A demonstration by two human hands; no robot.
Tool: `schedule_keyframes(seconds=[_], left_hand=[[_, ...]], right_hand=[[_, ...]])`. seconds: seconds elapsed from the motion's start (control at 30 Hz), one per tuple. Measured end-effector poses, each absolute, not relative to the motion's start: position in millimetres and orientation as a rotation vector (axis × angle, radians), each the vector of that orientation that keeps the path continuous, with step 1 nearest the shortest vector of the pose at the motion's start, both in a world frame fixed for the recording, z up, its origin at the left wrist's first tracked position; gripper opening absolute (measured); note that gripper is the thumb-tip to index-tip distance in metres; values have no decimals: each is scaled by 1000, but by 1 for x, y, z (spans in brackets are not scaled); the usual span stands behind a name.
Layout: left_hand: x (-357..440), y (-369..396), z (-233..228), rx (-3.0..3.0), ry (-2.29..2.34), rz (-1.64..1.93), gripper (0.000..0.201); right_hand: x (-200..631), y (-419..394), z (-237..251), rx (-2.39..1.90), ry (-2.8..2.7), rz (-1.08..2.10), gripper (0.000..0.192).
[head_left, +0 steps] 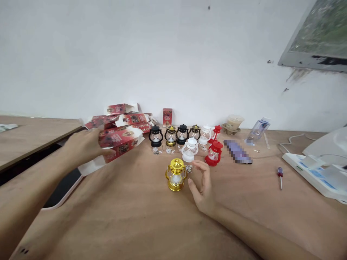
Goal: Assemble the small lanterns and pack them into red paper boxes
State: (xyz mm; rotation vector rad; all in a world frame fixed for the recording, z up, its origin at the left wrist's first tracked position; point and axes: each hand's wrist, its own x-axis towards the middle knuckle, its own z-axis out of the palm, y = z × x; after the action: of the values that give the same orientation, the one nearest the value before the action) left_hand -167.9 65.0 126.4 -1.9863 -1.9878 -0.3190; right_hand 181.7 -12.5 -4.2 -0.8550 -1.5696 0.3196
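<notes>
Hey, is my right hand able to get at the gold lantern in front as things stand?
Probably yes. The right hand is open just beside the gold lantern, fingers curled toward it, with only bare table between them. The left hand is off at the red boxes.

Small lanterns and red boxes on my table

My left hand (85, 144) grasps a red box (119, 141) from the pile; my right hand (202, 187) rests open just beside the gold lantern (176, 174), fingers loosely curled and apart from it.
</notes>
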Motion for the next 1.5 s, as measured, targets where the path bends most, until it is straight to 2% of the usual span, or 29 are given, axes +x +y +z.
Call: schedule_keyframes(seconds=[0.1, 0.23, 0.3, 0.43, 0.6, 0.83, 1.1, 1.17, 1.27, 1.37, 1.5], left_hand=[[-157, 25, 140, -1872, -1986, -202, 73], [-135, 6, 144, -1833, -1844, -456, 63], [-121, 15, 140, -1887, -1755, -612, 59], [-91, 58, 135, -2079, -1530, -886, 50], [-53, 107, 143, -2243, -1284, -1030, 61], [-23, 128, 150, -2360, -1205, -1219, 64], [3, 107, 141, -2630, -1188, -1353, 87], [5, 99, 143, -2750, -1082, -1402, 81], [9, 91, 146, -2769, -924, -1528, 63], [14, 85, 148, -2633, -776, -1571, 43], [18, 80, 148, -2598, -638, -1552, 46]], right_hand=[[181, -10, 5, -817, -1574, 182, 41], [178, 9, 42, -798, -1618, 217, 32], [176, 22, 70, -821, -1711, 380, 36], [179, 39, 124, -851, -1792, 622, 58], [191, 41, 161, -876, -1991, 567, 57], [189, 51, 157, -988, -1766, 443, 27], [189, 63, 147, -1084, -1602, 378, 25], [188, 65, 144, -1116, -1602, 336, 28], [186, 67, 140, -1100, -1584, 325, 33], [182, 70, 135, -1028, -1598, 392, 28], [182, 77, 128, -970, -1581, 381, 18]])
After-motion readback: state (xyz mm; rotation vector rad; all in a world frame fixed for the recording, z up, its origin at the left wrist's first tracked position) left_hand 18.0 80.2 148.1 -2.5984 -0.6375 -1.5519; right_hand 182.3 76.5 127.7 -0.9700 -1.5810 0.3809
